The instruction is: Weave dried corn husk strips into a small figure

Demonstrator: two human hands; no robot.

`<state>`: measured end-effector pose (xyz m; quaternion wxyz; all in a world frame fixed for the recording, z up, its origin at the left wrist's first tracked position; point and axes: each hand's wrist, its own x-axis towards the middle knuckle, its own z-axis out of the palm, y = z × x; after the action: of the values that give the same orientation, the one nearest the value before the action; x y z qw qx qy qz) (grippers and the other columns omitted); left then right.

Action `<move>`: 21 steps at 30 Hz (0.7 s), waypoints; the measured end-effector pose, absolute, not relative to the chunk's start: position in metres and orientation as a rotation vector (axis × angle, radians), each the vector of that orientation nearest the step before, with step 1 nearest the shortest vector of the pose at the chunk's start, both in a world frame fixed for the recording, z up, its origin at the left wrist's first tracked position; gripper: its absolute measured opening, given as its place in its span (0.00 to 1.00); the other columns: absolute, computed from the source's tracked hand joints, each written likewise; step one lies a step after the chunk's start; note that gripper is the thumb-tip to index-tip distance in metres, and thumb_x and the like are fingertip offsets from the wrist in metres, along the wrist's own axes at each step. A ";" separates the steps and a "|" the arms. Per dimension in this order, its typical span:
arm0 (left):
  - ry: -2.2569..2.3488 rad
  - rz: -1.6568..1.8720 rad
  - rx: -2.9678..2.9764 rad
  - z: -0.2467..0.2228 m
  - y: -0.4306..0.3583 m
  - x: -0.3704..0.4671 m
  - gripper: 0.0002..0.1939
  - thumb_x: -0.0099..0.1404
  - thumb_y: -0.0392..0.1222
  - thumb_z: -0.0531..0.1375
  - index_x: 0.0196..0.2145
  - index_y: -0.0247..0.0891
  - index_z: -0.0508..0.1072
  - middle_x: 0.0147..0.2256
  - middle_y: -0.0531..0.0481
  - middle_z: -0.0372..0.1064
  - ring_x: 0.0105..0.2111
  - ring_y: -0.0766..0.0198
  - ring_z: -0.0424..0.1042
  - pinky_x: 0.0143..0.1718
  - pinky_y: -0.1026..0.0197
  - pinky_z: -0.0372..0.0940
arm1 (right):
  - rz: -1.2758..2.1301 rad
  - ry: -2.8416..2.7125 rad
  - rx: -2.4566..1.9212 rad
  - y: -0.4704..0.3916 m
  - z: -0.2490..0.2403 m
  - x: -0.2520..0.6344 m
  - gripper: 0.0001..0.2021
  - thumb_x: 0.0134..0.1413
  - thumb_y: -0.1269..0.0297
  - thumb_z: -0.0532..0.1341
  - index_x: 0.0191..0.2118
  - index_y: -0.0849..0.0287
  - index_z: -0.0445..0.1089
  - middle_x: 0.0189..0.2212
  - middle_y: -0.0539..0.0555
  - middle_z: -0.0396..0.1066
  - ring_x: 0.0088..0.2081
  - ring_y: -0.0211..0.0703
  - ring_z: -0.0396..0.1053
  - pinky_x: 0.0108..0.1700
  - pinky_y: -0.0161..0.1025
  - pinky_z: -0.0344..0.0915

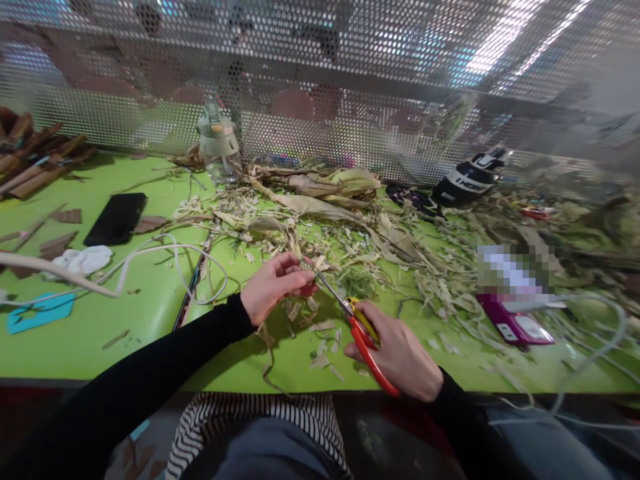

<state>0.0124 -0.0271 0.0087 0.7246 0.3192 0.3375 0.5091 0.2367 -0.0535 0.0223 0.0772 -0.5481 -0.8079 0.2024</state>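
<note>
My left hand [279, 283] pinches a strip of dry, pale plant husk [296, 248] near the front middle of the green table [145, 300]. In my right hand [400, 350] is a pair of scissors [364, 340] with red and yellow handles. Their blades point up and left, and the tips reach the fingers of my left hand. Whether the blades touch the husk is too small to tell. Cut husk scraps [320, 360] lie under and around both hands. Behind them rests a bundle of long dried husks [320, 200].
A clear bottle [220, 150] and a black bottle [467, 180] stand or lean by the perforated metal screen [300, 100]. At left are a black phone [116, 219], white cables [173, 245] and brown bark pieces [40, 160]. A purple device [517, 325] lies right.
</note>
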 end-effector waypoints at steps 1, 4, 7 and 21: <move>0.753 1.118 0.698 0.009 -0.027 0.013 0.16 0.48 0.37 0.68 0.34 0.34 0.70 0.24 0.56 0.68 0.26 0.66 0.74 0.34 0.61 0.70 | 0.564 -2.430 -1.649 -0.054 0.022 0.236 0.14 0.47 0.52 0.59 0.34 0.55 0.59 0.24 0.48 0.68 0.21 0.39 0.64 0.24 0.35 0.59; 0.776 1.103 0.686 0.011 -0.028 0.014 0.16 0.47 0.37 0.68 0.34 0.34 0.69 0.25 0.55 0.69 0.26 0.66 0.75 0.34 0.60 0.70 | 0.454 -2.451 -1.651 -0.053 0.020 0.235 0.14 0.47 0.51 0.59 0.32 0.55 0.57 0.21 0.46 0.64 0.19 0.38 0.63 0.23 0.35 0.57; 0.783 1.098 0.685 0.012 -0.028 0.014 0.16 0.47 0.37 0.68 0.34 0.35 0.68 0.25 0.55 0.69 0.26 0.66 0.75 0.34 0.60 0.70 | 0.388 -2.450 -1.629 -0.053 0.019 0.235 0.15 0.48 0.50 0.60 0.31 0.54 0.56 0.20 0.45 0.63 0.18 0.37 0.62 0.22 0.34 0.55; 0.738 1.118 0.702 0.010 -0.028 0.011 0.15 0.50 0.38 0.67 0.36 0.35 0.70 0.26 0.55 0.69 0.28 0.67 0.75 0.35 0.62 0.70 | 0.405 -2.355 -1.685 -0.055 0.017 0.234 0.17 0.48 0.46 0.60 0.32 0.54 0.60 0.17 0.45 0.65 0.16 0.38 0.63 0.21 0.34 0.55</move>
<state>0.0115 -0.0275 0.0096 0.7275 0.3185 0.3348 0.5072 0.2336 -0.0550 0.0175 0.1085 -0.5730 -0.8006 0.1378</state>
